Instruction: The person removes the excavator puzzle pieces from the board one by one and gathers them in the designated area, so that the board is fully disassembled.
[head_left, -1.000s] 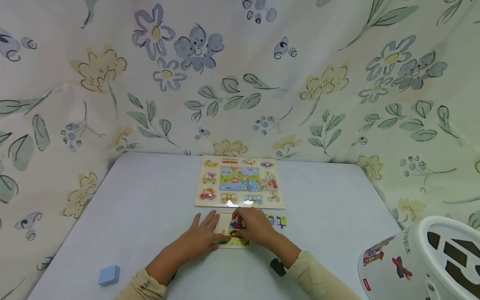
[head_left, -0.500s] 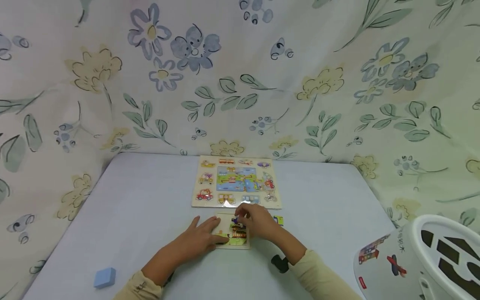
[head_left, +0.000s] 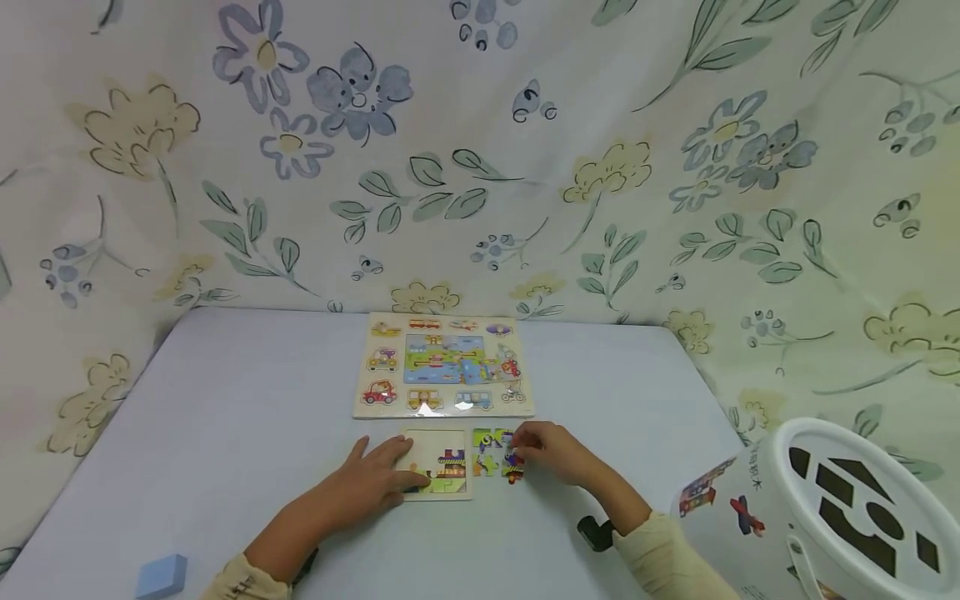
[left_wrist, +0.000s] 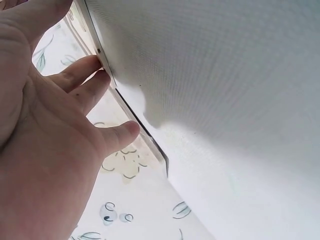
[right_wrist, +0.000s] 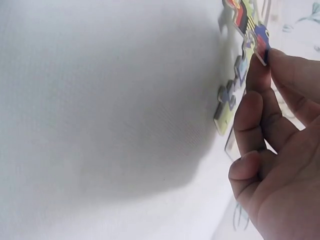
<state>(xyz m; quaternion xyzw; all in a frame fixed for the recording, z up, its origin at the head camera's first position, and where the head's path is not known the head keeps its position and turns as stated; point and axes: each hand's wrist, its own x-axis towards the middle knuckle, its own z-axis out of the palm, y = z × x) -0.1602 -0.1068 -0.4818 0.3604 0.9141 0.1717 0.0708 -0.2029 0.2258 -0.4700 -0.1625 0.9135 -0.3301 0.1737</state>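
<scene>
A small wooden puzzle board lies mid-table, with fitted pieces along its lower and right parts and bare wood at the upper left. My left hand rests spread on the board's left side, thumb over its lower part. Several loose jigsaw pieces lie just right of the board. At their right edge my right hand pinches a blue and red jigsaw piece between thumb and forefinger. The right wrist view shows it close against the other pieces; whether it touches the table is unclear.
Behind the board lies a larger vehicle puzzle under shiny wrap. A white bucket with a shape-cut lid stands at the right. One blue block sits at front left, and a floral cloth hangs behind the table.
My right hand has moved from over the board to the loose pieces on its right, carrying a piece off. My left hand stays on the board. The head view has turned rightward.
</scene>
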